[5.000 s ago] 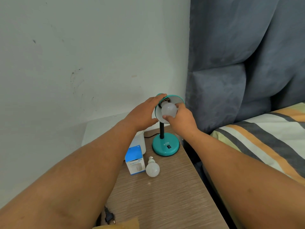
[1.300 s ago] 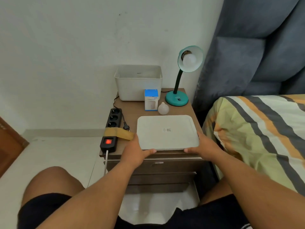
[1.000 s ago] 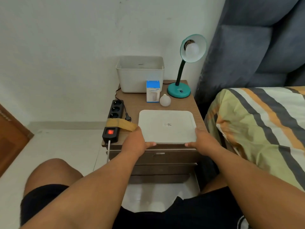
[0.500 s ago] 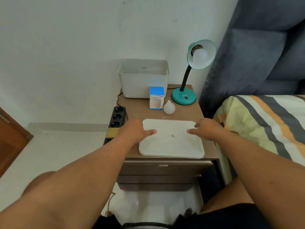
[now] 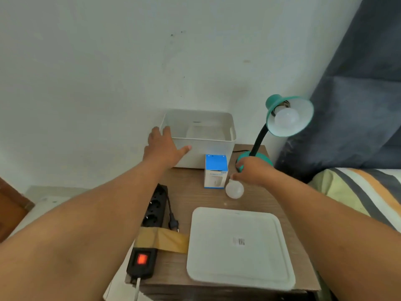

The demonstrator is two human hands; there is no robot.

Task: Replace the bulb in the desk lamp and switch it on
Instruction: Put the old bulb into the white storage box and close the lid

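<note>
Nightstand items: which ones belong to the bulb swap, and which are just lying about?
Belongs to the job:
- desk lamp with a bulb fitted in its shade
- loose bulb, right hand on it
- blue bulb box
- power strip, switch lit red
- unplugged plug

Lying about:
- white bin, left hand at its corner
- white lid

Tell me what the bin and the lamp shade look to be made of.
Bin: seemingly plastic, matte and slightly see-through, with rounded moulded corners; the blue box's colour glows faintly through its front wall. Lamp shade: teal outside, glossy white inside, thin rim; painted metal or plastic, can't tell which.
</note>
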